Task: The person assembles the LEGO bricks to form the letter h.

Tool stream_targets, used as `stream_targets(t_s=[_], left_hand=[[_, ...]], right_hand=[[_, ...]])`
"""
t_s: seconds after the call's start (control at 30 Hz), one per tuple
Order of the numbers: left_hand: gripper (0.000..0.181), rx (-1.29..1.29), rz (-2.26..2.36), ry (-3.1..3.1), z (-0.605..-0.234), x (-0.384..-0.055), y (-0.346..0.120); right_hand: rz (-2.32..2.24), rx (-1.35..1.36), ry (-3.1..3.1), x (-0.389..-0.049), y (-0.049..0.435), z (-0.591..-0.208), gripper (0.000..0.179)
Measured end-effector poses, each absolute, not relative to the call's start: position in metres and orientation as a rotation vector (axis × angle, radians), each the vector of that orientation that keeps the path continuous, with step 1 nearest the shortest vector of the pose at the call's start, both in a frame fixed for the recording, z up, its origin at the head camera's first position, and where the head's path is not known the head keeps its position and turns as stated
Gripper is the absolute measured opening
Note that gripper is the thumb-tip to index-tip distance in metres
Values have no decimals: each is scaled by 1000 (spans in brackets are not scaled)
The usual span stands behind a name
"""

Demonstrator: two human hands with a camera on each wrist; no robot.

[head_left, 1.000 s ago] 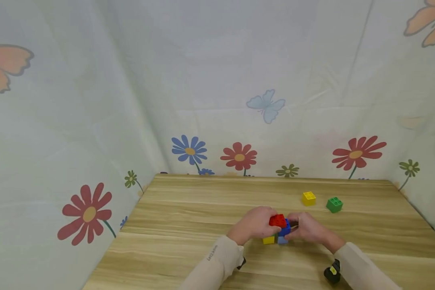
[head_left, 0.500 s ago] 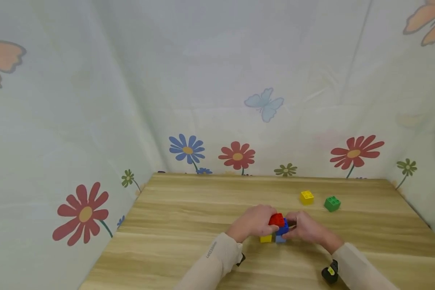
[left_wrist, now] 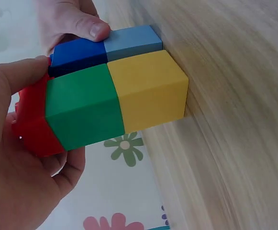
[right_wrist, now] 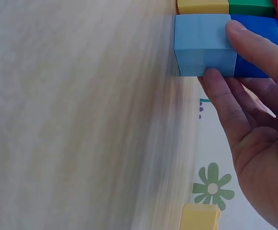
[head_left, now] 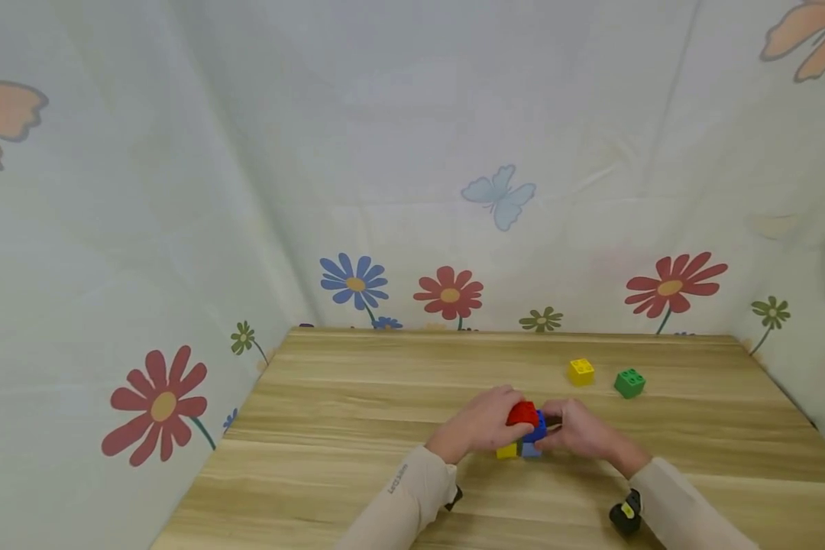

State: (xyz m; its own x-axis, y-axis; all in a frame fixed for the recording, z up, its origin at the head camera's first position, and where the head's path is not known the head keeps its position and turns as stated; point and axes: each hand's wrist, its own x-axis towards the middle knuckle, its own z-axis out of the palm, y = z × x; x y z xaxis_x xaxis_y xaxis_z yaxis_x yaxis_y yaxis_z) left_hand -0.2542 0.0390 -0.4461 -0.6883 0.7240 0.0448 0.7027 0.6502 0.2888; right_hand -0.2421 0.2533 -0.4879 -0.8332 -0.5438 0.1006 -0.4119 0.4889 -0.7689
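My left hand (head_left: 477, 424) grips a red brick (left_wrist: 38, 115) between thumb and fingers. That brick caps a green brick (left_wrist: 85, 105), which stands on a yellow brick (left_wrist: 153, 91). Directly beside this column is a second one: a dark blue brick (left_wrist: 79, 55) on a light blue brick (right_wrist: 203, 40). My right hand (head_left: 580, 431) pinches the blue column, its thumb by the seam and fingers on the opposite side. Both columns stand upright, side by side, at the tabletop. Whether the red brick also covers part of the dark blue one, I cannot tell.
Behind the hands on the wooden table (head_left: 357, 382) lie a loose yellow brick (head_left: 580, 372) and a loose green brick (head_left: 629, 383). A flower-printed cloth (head_left: 399, 153) hangs along the table's back and sides.
Both hands keep their grips, and the bricks stay almost where they were. The head view has shifted slightly.
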Motion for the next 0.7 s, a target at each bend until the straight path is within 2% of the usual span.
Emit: stream_targets(t_s=[0.7], left_hand=[[41,1185,150,2874,-436,-250,44]], right_hand=[[-1276,-770,2564,-241,251,-486,26]])
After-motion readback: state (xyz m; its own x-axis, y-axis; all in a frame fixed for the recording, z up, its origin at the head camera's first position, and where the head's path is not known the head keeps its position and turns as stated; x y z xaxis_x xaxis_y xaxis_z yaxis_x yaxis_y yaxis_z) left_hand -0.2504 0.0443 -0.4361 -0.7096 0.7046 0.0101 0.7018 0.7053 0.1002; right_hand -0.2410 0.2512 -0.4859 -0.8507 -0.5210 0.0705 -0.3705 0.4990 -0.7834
